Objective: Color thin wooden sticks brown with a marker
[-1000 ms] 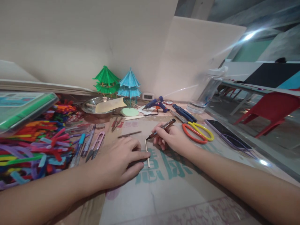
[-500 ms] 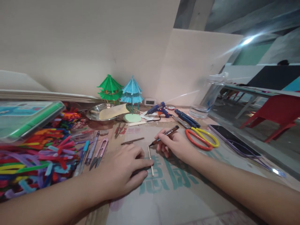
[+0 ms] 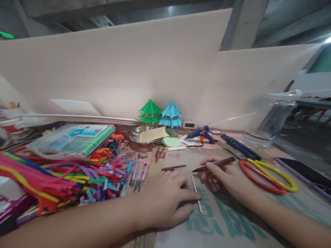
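Observation:
A thin pale wooden stick point(image 3: 196, 190) lies on the cardboard point(image 3: 178, 227), which bears green painted characters. My left hand point(image 3: 169, 198) rests palm down, its index fingertip pressing on the stick and its thumb close by. My right hand point(image 3: 219, 172) is closed around a dark brown marker point(image 3: 219, 163), whose tip is just at the far end of the stick; I cannot tell if it touches. Several dark brown sticks point(image 3: 174, 167) lie beyond my left hand. Scissors with red and yellow handles point(image 3: 262, 177) lie right of my right hand.
Left are pipe cleaners point(image 3: 51, 172), a plastic case point(image 3: 77, 139), pens point(image 3: 134, 168) and pink-handled snips point(image 3: 141, 175). Behind stand green point(image 3: 150, 112) and blue point(image 3: 171, 113) paper umbrella trees, a metal dish point(image 3: 136, 134) and a glue gun point(image 3: 201, 133). Right are a clear jug point(image 3: 269, 120) and a phone point(image 3: 305, 172).
My view has swung left, so everything sits further right in the picture. The marker leans flatter in my right hand. My left finger stays on the stick.

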Demonstrator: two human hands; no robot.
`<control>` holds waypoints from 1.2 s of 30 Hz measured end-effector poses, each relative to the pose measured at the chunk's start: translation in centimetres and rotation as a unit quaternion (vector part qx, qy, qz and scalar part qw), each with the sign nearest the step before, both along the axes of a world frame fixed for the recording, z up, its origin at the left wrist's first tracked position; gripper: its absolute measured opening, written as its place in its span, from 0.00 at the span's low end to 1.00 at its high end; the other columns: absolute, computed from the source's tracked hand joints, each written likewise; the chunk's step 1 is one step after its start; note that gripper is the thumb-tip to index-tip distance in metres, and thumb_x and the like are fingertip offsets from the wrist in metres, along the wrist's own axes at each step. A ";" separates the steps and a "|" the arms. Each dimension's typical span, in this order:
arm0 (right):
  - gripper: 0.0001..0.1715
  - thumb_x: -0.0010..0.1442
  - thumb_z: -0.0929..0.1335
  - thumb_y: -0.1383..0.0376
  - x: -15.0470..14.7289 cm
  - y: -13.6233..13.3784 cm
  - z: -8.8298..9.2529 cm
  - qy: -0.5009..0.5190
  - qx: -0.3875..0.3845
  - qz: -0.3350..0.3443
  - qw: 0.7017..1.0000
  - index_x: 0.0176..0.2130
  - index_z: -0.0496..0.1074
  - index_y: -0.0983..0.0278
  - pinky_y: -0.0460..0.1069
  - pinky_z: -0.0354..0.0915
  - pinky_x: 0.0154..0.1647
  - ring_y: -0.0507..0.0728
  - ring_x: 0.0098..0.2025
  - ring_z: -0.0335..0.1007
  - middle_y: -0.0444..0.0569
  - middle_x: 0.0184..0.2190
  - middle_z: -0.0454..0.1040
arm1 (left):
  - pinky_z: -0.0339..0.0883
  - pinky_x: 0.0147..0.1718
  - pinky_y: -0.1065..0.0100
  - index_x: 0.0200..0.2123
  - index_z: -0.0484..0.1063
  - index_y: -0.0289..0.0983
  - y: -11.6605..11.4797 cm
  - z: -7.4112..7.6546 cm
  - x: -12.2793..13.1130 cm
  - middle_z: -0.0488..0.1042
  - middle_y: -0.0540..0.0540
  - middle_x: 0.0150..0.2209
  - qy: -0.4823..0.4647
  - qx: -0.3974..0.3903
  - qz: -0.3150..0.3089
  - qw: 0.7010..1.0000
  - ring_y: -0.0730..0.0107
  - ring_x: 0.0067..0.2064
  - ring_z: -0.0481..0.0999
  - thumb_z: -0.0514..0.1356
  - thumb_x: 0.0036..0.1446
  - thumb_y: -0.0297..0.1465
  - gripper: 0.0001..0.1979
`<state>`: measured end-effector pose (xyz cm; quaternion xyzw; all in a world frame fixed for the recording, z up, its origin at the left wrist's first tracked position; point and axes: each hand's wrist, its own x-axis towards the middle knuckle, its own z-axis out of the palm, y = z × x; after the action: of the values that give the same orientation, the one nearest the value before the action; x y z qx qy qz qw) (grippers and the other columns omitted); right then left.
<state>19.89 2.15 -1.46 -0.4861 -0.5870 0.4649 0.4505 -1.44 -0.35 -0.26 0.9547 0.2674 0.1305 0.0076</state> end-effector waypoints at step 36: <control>0.13 0.58 0.64 0.55 0.8 0.3 0.4 -0.031 0.035 0.005 0.999 0.32 0.63 0.63 0.42 0.54 0.13 0.46 0.14 0.57 0.39 0.19 0.69 | 0.60 0.37 0.62 0.54 0.71 0.50 1.2 -0.1 0.5 0.66 0.46 0.36 0.017 -0.007 -0.037 0.999 0.61 0.40 0.66 0.51 0.66 0.35 0.17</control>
<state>20.66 2.41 -1.03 -0.4811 -0.6191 0.4313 0.4464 -0.92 0.88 -0.39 0.9658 0.2333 0.1124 0.0148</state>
